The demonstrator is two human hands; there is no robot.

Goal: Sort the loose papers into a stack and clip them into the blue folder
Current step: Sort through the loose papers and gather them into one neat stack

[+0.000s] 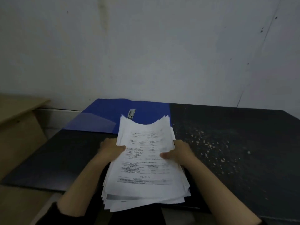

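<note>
From the head camera, a thick stack of papers [146, 161] is held up between both hands above the near edge of a dark tabletop [235, 143]. The left hand [112, 149] grips the stack's left edge, thumb curled over the top sheet and the fingers hidden beneath. The right hand [177, 153] grips the right edge the same way, its thumb lying across the printed page. The sheets are not squared: their edges fan out unevenly at the near end, and the far end sags in the middle into a curve. The top page carries printed text and tables, too blurred to read.

Beyond the stack a blue folder [103, 117] lies open flat on the tabletop against the wall [146, 46], with a clear pocket on its left flap. A metal clip [131, 113] sits on the folder just past the far edge of the papers. Pale specks are scattered over the tabletop's right part. A light wooden cabinet [19, 120] stands to the left, beside the tabletop
</note>
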